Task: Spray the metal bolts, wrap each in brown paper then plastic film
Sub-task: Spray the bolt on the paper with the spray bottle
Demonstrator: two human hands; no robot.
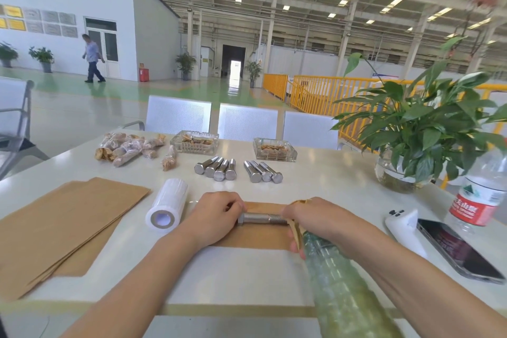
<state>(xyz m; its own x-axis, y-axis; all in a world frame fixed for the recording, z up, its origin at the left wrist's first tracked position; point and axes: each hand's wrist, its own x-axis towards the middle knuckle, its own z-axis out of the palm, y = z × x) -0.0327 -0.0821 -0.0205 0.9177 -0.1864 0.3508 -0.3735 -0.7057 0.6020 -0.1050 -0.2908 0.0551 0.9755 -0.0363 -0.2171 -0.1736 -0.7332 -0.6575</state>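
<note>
A steel bolt lies across a sheet of brown paper on the table in front of me. My left hand holds its hex head end with curled fingers. My right hand pinches the paper's right edge, folded up over the threaded tip. A green-tinted clear bottle rises from the bottom edge against my right wrist. Several bare bolts lie further back, with three more beside them. A white roll of plastic film lies left of my left hand.
A stack of brown paper sheets covers the left. Wrapped bolts are piled at the back left. Two glass trays stand behind. A potted plant, a water bottle and a phone sit on the right.
</note>
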